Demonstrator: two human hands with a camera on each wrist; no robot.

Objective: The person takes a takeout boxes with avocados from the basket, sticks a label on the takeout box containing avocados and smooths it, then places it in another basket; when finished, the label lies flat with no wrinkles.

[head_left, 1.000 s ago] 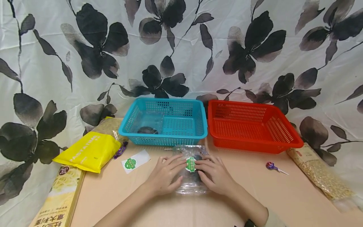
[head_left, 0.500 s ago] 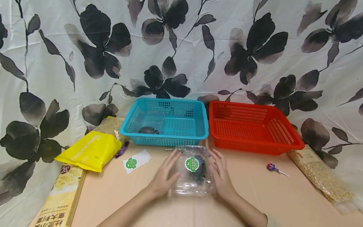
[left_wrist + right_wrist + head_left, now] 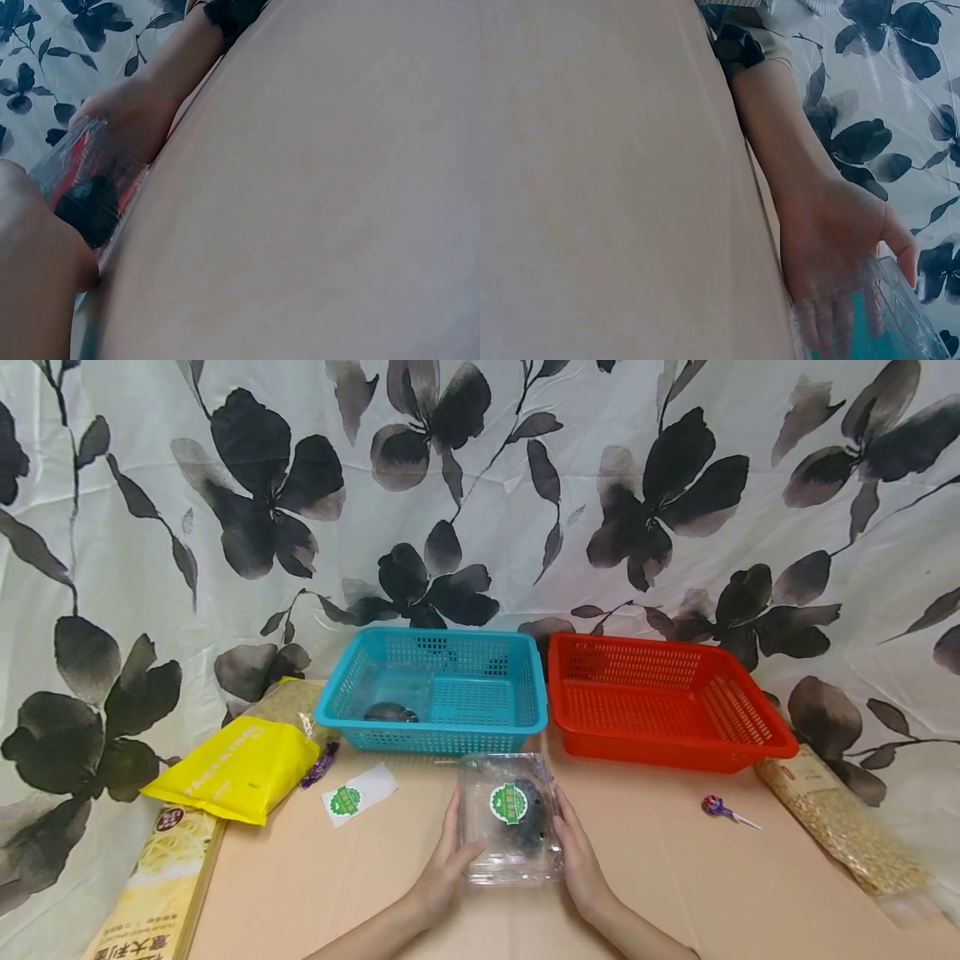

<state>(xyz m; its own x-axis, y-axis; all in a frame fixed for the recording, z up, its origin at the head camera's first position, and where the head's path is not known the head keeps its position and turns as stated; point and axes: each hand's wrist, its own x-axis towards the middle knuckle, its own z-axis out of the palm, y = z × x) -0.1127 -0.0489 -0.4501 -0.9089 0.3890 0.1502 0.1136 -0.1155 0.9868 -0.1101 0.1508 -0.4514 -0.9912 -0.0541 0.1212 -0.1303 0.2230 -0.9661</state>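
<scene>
The left hand and right hand hold a clear plastic box between them, one at each side, the left thumb lying over its top edge and its fingers reaching along the side and beneath. A round green sticker marks the lid, and something dark shows inside. Whether the box rests on the bench is hard to tell. Just beyond the hands stand a blue basket, with another clear box in it, and a red basket. Left of the left hand lie a stickered paper, a purple-wrapped candy and a yellow bag; right of the right hand, a lollipop and a grain bag.
</scene>
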